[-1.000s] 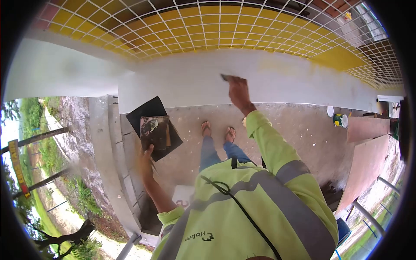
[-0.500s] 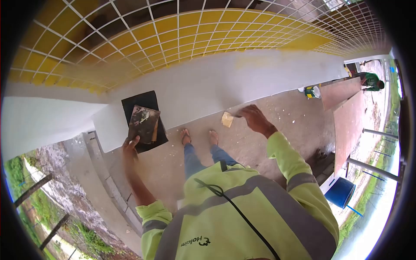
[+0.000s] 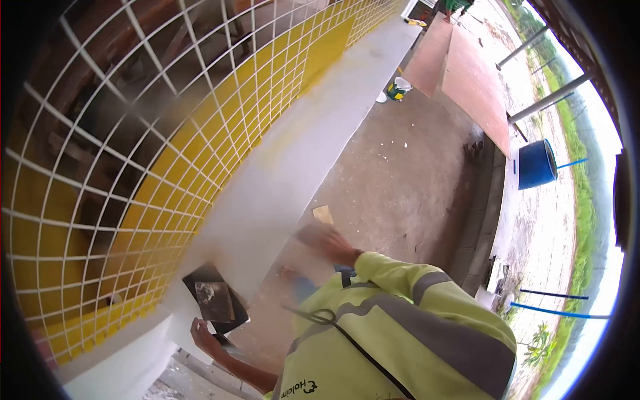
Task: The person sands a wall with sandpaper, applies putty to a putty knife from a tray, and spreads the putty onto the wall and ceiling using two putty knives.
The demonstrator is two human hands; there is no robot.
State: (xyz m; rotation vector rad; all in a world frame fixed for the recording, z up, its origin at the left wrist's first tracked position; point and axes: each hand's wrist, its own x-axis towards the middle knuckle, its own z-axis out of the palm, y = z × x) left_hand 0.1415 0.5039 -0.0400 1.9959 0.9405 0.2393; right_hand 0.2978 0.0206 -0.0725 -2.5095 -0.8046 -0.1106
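My left hand (image 3: 209,341) is closed at the lower edge of a stained, brownish flat board (image 3: 215,302), thumb and fingers at its corner. A larger black sheet (image 3: 202,275) shows behind the board, against the pale low wall. A small white patch by the fingertips is too small to name. In front of my body, my right hand (image 3: 328,245) is curled and smeared by motion near the wall's base. Its fingertips are blurred, and whatever they hold cannot be made out. Just beyond them a tan flat piece (image 3: 323,214) lies on the floor.
White wire mesh (image 3: 153,200) over yellow paint tops the low wall (image 3: 287,147). Farther along stand a paint bucket (image 3: 399,88) and leaning pinkish panels (image 3: 473,87). A blue barrel (image 3: 537,164) is outside at right. A person in green (image 3: 457,5) is at the far end.
My view has turned, so the wall now runs diagonally. My right hand has moved closer to my body and is more blurred. My left hand stays at the stained board.
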